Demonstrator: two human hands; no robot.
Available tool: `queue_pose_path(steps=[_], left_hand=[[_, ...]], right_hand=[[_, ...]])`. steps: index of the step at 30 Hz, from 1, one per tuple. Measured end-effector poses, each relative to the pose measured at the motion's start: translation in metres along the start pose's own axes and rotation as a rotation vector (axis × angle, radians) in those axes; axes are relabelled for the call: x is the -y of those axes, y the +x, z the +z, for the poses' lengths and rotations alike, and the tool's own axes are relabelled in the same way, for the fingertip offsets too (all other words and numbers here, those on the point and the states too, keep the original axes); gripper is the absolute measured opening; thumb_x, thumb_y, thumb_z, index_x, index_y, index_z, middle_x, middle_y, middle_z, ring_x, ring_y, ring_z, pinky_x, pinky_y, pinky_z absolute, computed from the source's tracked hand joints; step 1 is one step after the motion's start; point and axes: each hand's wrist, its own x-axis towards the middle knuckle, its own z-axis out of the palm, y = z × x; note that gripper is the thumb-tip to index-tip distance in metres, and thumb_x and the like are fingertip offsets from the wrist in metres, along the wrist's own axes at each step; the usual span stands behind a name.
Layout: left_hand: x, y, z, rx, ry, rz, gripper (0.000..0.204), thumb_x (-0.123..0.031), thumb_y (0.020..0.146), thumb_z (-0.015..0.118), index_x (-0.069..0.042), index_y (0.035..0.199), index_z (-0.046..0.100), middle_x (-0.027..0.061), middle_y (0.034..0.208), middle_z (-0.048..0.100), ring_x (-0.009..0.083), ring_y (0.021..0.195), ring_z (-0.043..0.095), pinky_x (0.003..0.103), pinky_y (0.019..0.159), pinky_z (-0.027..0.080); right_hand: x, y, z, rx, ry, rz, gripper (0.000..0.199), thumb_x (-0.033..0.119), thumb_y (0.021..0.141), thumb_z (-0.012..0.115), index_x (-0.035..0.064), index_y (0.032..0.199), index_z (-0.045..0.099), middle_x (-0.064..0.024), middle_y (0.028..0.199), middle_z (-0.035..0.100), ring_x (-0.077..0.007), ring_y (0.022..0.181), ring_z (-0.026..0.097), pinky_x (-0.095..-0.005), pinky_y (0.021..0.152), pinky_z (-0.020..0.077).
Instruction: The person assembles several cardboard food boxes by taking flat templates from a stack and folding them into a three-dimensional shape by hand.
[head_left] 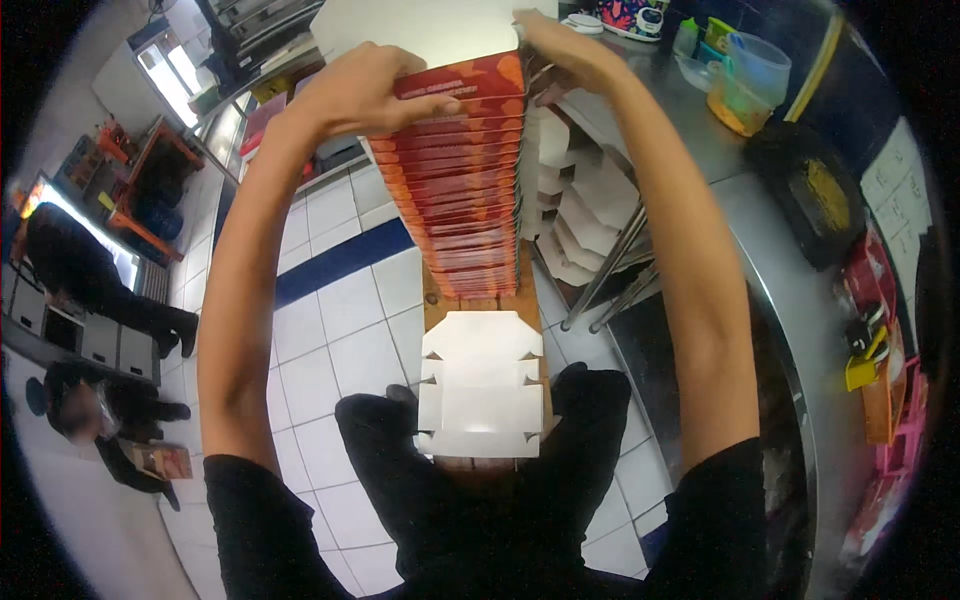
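Observation:
A tall stack of folded red and orange cartons (470, 190) rises from a wooden board (478, 300) toward the camera. My left hand (355, 92) grips the top carton on its left side, thumb across the red face. My right hand (565, 52) holds the same top carton at its right edge, where a white flap (420, 25) stands open above. A flat white carton blank (480, 385) lies on the board near my lap.
A steel counter (760, 200) runs along the right with plastic tubs (745, 80), a dark tray (815, 195) and red items. More white blanks (585, 200) are piled under it. Tiled floor lies on the left, where a person in dark clothes (95, 270) stands and another (90, 415) is lower down.

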Motion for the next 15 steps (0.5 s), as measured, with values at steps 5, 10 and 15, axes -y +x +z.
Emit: queue_pose_path(steps=[5,10,15], left_hand=[[0.027,-0.013,0.038,-0.306,0.032,0.102,0.064,-0.066,0.087,0.070,-0.002,0.090,0.078,0.0194,0.067,0.067,0.0370,0.064,0.066,0.044,0.065,0.053],[0.038,-0.010,0.037,-0.358,0.091,0.116,0.051,-0.051,0.093,0.071,-0.001,0.093,0.075,0.0180,0.073,0.070,0.0332,0.068,0.068,0.041,0.068,0.054],[-0.001,-0.057,0.033,-0.548,-0.096,0.032,0.050,-0.043,0.097,0.064,0.002,0.120,0.066,0.0215,0.118,0.069,0.0307,0.109,0.064,0.042,0.096,0.051]], right_hand=[[0.002,-0.016,0.002,0.092,-0.087,-0.046,0.068,0.053,0.102,0.041,-0.0052,0.130,0.060,-0.0225,0.118,0.070,-0.0288,0.092,0.075,-0.0336,0.073,0.0641],[-0.002,-0.025,0.007,-0.067,0.036,-0.161,0.053,0.045,0.103,0.045,-0.0007,0.117,0.066,-0.0190,0.108,0.074,-0.0320,0.078,0.075,-0.0451,0.071,0.0611],[-0.082,-0.071,0.029,-0.450,-0.113,-0.477,0.059,0.052,0.103,0.052,0.0000,0.127,0.064,-0.0145,0.103,0.075,-0.0251,0.084,0.073,-0.0356,0.073,0.0567]])
